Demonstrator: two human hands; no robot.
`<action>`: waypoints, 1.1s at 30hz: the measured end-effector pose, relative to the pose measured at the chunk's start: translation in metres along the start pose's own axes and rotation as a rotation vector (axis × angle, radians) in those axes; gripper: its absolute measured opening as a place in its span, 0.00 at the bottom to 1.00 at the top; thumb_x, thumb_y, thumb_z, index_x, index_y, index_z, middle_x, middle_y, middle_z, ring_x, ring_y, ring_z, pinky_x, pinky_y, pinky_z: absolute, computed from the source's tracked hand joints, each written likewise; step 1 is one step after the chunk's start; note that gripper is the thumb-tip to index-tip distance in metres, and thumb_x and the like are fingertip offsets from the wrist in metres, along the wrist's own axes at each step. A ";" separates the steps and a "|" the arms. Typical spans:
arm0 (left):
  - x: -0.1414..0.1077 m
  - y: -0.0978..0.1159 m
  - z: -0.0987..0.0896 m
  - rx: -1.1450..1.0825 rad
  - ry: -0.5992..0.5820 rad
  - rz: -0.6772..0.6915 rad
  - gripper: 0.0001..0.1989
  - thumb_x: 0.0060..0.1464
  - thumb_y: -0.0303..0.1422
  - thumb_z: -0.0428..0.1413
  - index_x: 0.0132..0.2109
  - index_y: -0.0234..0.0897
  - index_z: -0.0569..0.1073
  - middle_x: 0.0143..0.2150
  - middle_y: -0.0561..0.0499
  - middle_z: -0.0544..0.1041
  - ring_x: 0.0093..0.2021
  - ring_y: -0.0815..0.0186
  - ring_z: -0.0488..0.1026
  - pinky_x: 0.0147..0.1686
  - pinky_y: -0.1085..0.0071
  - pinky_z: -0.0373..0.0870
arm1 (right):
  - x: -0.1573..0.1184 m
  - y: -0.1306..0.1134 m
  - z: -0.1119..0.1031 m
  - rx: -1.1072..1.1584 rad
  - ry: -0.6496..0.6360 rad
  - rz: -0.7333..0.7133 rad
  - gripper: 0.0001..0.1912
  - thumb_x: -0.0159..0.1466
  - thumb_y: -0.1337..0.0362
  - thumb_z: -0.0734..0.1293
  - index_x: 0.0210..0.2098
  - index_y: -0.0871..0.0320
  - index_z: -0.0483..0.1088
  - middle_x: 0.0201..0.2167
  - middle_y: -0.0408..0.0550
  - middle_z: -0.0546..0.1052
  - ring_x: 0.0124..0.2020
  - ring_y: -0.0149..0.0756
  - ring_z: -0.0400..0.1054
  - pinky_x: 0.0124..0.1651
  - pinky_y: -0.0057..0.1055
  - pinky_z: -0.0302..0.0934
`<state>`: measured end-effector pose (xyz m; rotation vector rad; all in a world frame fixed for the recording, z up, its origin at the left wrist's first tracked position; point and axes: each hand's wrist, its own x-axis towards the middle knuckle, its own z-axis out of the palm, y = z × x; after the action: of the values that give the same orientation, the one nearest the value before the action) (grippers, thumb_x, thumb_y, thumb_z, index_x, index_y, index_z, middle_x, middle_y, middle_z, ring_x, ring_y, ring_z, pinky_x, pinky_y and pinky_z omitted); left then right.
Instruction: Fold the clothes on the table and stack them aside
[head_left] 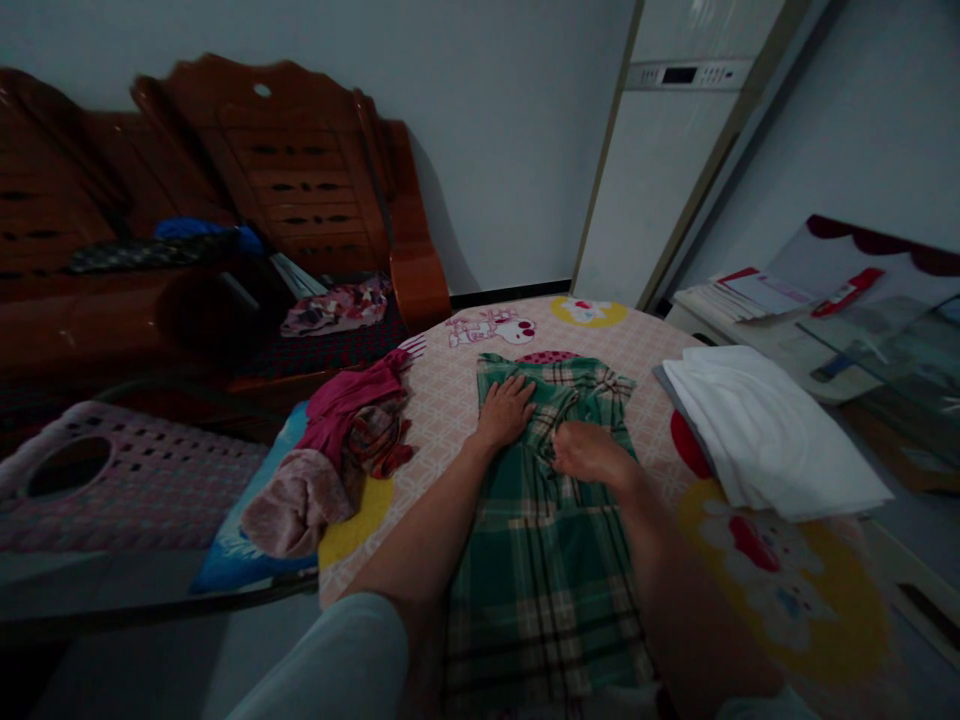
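Note:
A green plaid cloth garment (540,560) lies lengthwise on a round table with a patterned pink cover (442,400). Near its far left corner, my left hand (508,408) rests flat on the fabric with the fingers spread. My right hand (585,452) is closed at the middle of the upper part, its fingers curled against bunched folds of the plaid cloth. The fabric wrinkles between the two hands.
Folded white cloth (765,430) lies at the table's right. Crumpled magenta and pink clothes (300,495) sit at the left edge, beside a woven plastic chair (150,490). Behind stand a wooden sofa (277,160) and a tall white appliance (660,170).

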<state>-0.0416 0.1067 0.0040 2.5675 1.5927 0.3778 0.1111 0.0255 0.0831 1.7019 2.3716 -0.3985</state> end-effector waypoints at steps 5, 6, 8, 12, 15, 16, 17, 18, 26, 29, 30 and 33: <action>0.001 0.001 0.001 -0.013 0.004 0.001 0.24 0.65 0.38 0.46 0.66 0.40 0.63 0.69 0.44 0.60 0.70 0.55 0.55 0.67 0.51 0.51 | 0.000 0.012 -0.008 0.116 0.111 0.130 0.10 0.61 0.64 0.66 0.32 0.60 0.79 0.33 0.54 0.81 0.37 0.39 0.75 0.37 0.27 0.60; 0.001 0.001 0.001 -0.023 0.004 0.001 0.24 0.65 0.38 0.46 0.66 0.40 0.63 0.69 0.44 0.60 0.70 0.55 0.55 0.67 0.51 0.50 | 0.002 0.014 -0.007 0.135 0.175 0.177 0.10 0.61 0.64 0.65 0.32 0.59 0.79 0.33 0.54 0.81 0.38 0.39 0.75 0.37 0.27 0.60; 0.001 0.000 0.000 -0.060 -0.001 -0.011 0.24 0.64 0.37 0.48 0.65 0.40 0.64 0.69 0.44 0.61 0.70 0.56 0.55 0.67 0.50 0.50 | 0.007 0.016 -0.003 0.175 0.267 0.259 0.10 0.62 0.64 0.64 0.32 0.59 0.79 0.34 0.53 0.81 0.39 0.38 0.75 0.38 0.27 0.59; 0.006 -0.006 -0.009 -0.195 0.007 -0.023 0.21 0.62 0.31 0.51 0.61 0.40 0.70 0.65 0.44 0.67 0.66 0.57 0.62 0.64 0.51 0.57 | 0.017 0.020 0.009 0.226 0.303 0.310 0.12 0.63 0.60 0.65 0.31 0.58 0.79 0.34 0.52 0.81 0.39 0.38 0.74 0.37 0.28 0.58; 0.017 -0.005 -0.022 -0.244 0.040 0.005 0.17 0.59 0.27 0.52 0.53 0.39 0.77 0.56 0.46 0.76 0.57 0.60 0.72 0.59 0.60 0.65 | 0.022 0.021 0.016 0.234 0.344 0.325 0.21 0.67 0.51 0.61 0.30 0.59 0.78 0.33 0.53 0.80 0.38 0.39 0.74 0.36 0.28 0.58; 0.022 -0.002 -0.026 -0.242 0.045 0.013 0.16 0.59 0.27 0.52 0.51 0.38 0.78 0.53 0.46 0.78 0.54 0.60 0.74 0.57 0.62 0.67 | 0.023 0.021 0.018 0.242 0.354 0.335 0.23 0.67 0.48 0.61 0.30 0.59 0.78 0.32 0.54 0.80 0.38 0.40 0.74 0.36 0.29 0.58; 0.028 0.001 -0.029 -0.237 0.044 0.020 0.15 0.59 0.27 0.52 0.49 0.38 0.79 0.50 0.46 0.80 0.51 0.61 0.75 0.56 0.64 0.68 | 0.024 0.021 0.019 0.251 0.355 0.341 0.24 0.66 0.47 0.61 0.30 0.59 0.78 0.32 0.54 0.80 0.38 0.40 0.74 0.36 0.29 0.58; 0.034 0.006 -0.031 -0.234 0.039 0.031 0.14 0.59 0.27 0.52 0.48 0.38 0.80 0.47 0.47 0.81 0.49 0.61 0.76 0.54 0.65 0.69 | 0.025 0.022 0.020 0.260 0.347 0.341 0.23 0.65 0.47 0.63 0.30 0.59 0.78 0.32 0.54 0.80 0.39 0.40 0.74 0.36 0.29 0.59; 0.073 0.030 -0.021 -0.228 -0.005 0.057 0.16 0.57 0.23 0.50 0.46 0.36 0.81 0.46 0.48 0.81 0.48 0.63 0.76 0.53 0.70 0.68 | 0.030 0.033 0.026 0.376 0.239 0.312 0.11 0.60 0.64 0.65 0.29 0.61 0.78 0.29 0.52 0.80 0.33 0.37 0.74 0.31 0.26 0.57; 0.079 0.023 -0.021 -0.175 -0.056 0.066 0.18 0.54 0.21 0.50 0.44 0.37 0.81 0.45 0.48 0.82 0.49 0.62 0.75 0.54 0.69 0.68 | 0.031 0.037 0.028 0.419 0.209 0.336 0.10 0.58 0.64 0.66 0.30 0.61 0.79 0.28 0.52 0.80 0.32 0.37 0.74 0.30 0.25 0.58; 0.080 0.020 -0.022 -0.158 -0.081 0.084 0.18 0.53 0.20 0.51 0.44 0.37 0.81 0.45 0.48 0.82 0.49 0.61 0.75 0.54 0.69 0.68 | 0.031 0.037 0.028 0.427 0.202 0.344 0.09 0.58 0.64 0.66 0.30 0.61 0.79 0.29 0.52 0.80 0.32 0.36 0.74 0.31 0.25 0.58; 0.079 0.014 -0.024 -0.127 -0.135 0.124 0.18 0.51 0.21 0.53 0.44 0.39 0.81 0.45 0.50 0.82 0.49 0.61 0.75 0.53 0.69 0.68 | 0.031 0.036 0.027 0.443 0.186 0.359 0.08 0.57 0.64 0.68 0.31 0.60 0.79 0.29 0.51 0.80 0.32 0.36 0.74 0.32 0.25 0.60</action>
<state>-0.0024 0.1701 0.0423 2.5425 1.3254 0.2984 0.1354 0.0549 0.0441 2.4033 2.1326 -0.7753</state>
